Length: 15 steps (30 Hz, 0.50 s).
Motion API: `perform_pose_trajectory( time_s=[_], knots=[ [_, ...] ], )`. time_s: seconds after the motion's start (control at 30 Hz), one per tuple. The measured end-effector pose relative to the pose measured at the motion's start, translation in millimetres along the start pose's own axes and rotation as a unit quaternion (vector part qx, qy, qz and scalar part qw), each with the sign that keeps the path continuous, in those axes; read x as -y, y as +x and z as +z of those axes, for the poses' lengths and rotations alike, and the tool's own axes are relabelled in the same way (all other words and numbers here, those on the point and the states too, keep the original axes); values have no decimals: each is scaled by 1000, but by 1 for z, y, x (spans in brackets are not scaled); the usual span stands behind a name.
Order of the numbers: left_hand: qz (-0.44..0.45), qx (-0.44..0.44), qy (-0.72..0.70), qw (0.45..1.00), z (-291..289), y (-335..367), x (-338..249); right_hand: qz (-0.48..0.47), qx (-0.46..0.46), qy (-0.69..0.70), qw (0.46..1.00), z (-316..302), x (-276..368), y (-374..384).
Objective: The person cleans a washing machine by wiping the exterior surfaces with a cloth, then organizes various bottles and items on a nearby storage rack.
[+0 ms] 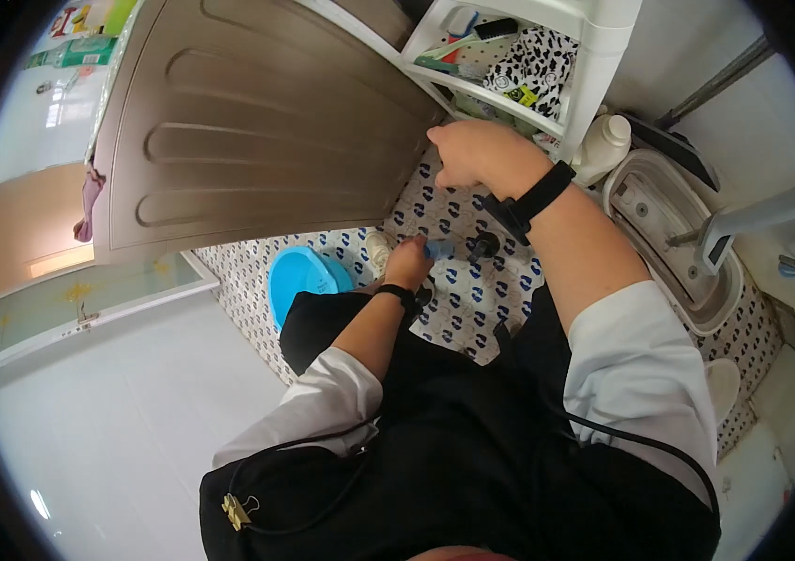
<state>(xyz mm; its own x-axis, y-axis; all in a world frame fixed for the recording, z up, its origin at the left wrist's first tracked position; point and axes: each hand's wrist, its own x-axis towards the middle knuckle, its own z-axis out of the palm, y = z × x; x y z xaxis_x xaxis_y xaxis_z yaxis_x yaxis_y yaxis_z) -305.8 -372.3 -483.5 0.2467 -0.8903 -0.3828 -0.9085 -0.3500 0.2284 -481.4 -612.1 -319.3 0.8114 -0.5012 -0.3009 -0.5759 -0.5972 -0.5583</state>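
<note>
Grips a small translucent blue object (439,250) in the left hand (407,264), with fingers closed round its near end; holds it low over the floor (458,309), patterned with dark blue prints. Cannot tell its exact kind at this size. Has a dark rounded thing (484,247) just to the right of it, too unclear to name, and a pale shoe-like thing (377,252) just left of the left hand. Has a bright blue basin (290,280) farther left, on the floor.

Holds the right hand (470,154) out ahead, near the lower end of a brown ribbed panel (276,131) and just below a white shelf unit (547,126), with fingers bent; cannot tell whether gripping anything. Wears a black band on each wrist, white sleeves (636,360) and a black apron (472,458) with a gold clip (237,511).

Shows on the shelf unit a black-bristled brush (496,29) and a black-and-white spotted bag (536,64). Shows beside it a white bottle (603,145), then a long pale tub (729,290) at the right. Shows at far left a mauve cloth (91,201) hanging at the panel's edge and a glass pane (33,323) with yellow flowers
</note>
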Motion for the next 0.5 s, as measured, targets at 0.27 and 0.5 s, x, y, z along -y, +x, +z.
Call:
perform_pose_trajectory(
  time_s=[0.27, 0.5],
  knots=[
    [9, 82, 29, 996, 44, -10, -4, 16, 6, 32, 999, -5, -15, 3],
    [93, 23, 18, 995, -43, 40, -14, 13, -9, 21, 1000, -27, -6, 5]
  ],
)
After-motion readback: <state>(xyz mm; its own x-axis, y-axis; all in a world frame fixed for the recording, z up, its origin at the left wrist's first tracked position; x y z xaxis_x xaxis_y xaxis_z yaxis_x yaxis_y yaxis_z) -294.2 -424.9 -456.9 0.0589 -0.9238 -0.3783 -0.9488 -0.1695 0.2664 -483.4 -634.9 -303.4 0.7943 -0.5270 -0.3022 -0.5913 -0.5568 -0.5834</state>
